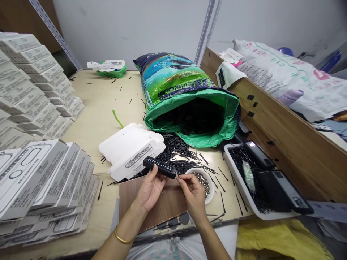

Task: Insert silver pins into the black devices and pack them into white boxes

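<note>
My left hand (150,189) grips a long black bar with a row of white digits (159,167), held level above a brown board (159,202). My right hand (191,189) is pinched at the bar's right end, fingertips together on something too small to make out. Just right of that hand sits a white bowl (207,182) of small shiny metal pieces. Behind the bar lies a stack of white flat cartons (130,150) and a heap of thin black sticks (176,151).
A green-lined sack (187,97) lies open, spilling black sticks. A white tray (241,184) at right holds sticks and black bars. Stacks of white boxes (40,180) fill the left. A wooden divider (284,130) runs along the right. A green basket (112,72) stands at the back.
</note>
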Action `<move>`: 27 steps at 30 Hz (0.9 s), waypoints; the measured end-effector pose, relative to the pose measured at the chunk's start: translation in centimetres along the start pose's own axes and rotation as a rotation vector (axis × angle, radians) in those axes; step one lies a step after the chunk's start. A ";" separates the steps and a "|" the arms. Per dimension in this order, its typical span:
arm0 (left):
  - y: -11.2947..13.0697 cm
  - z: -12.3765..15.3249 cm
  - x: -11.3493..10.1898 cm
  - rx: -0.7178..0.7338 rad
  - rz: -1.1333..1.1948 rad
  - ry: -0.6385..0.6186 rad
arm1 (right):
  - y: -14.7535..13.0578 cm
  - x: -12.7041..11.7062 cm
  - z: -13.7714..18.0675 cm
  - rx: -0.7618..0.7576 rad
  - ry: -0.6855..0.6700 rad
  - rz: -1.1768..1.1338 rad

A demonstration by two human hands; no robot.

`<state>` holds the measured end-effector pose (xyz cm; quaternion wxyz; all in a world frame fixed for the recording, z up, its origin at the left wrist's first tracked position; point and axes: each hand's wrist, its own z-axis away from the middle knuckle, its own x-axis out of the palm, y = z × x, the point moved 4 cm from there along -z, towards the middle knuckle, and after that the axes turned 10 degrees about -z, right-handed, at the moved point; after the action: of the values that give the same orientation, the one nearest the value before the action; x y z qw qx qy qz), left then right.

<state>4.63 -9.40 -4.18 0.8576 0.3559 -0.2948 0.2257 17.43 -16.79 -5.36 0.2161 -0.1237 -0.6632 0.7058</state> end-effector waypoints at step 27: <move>-0.7 0.7 1.2 -0.241 0.426 -0.300 | -1.5 -5.1 0.2 -0.246 0.053 0.469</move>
<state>5.68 -10.13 -3.29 0.7738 0.2107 -0.5112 0.3090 22.01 -19.26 -4.39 0.0469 -0.3178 -0.6913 0.6472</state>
